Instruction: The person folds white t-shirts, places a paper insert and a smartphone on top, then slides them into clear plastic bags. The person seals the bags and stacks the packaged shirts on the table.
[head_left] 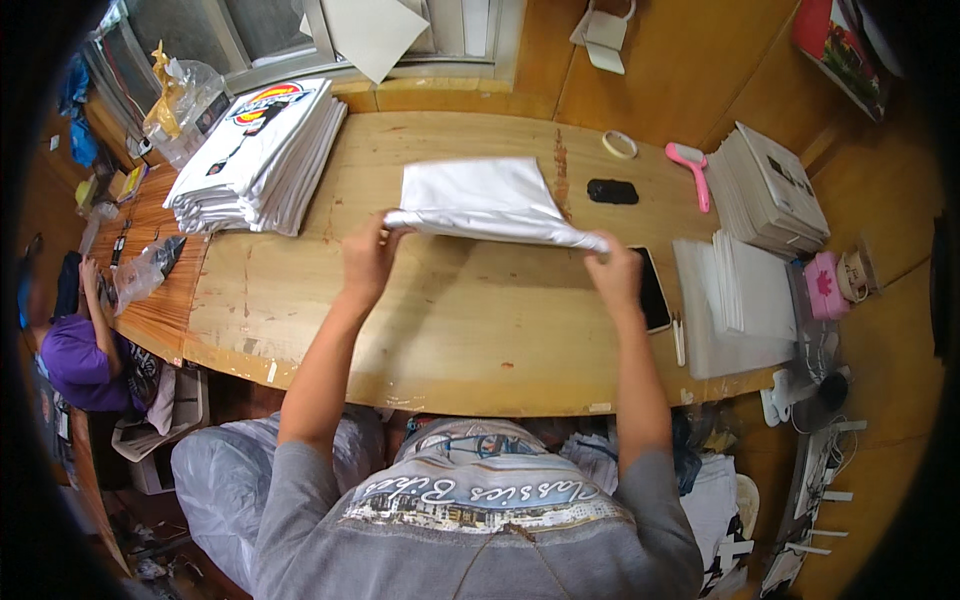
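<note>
A folded white T-shirt [478, 195], plain on the side that shows, is held over the middle of the wooden table [440, 330]. My left hand [368, 262] grips its near left corner, fingers closed on the cloth. At the opposite near corner my right hand [614, 272] pinches the fabric. The near edge is stretched between both hands and looks lifted, casting a shadow; the far part looks close to the tabletop. By my right wrist lies a dark flat phone or tablet [653, 290], partly covered by that hand.
Left of the shirt rises a tall stack of folded white T-shirts [260, 160]. On the right are a black device [612, 191], a tape roll [620, 145], a pink brush [690, 175], a stack of flat packages [765, 190] and clear plastic bags [730, 310]. Another person [85, 360] sits far left.
</note>
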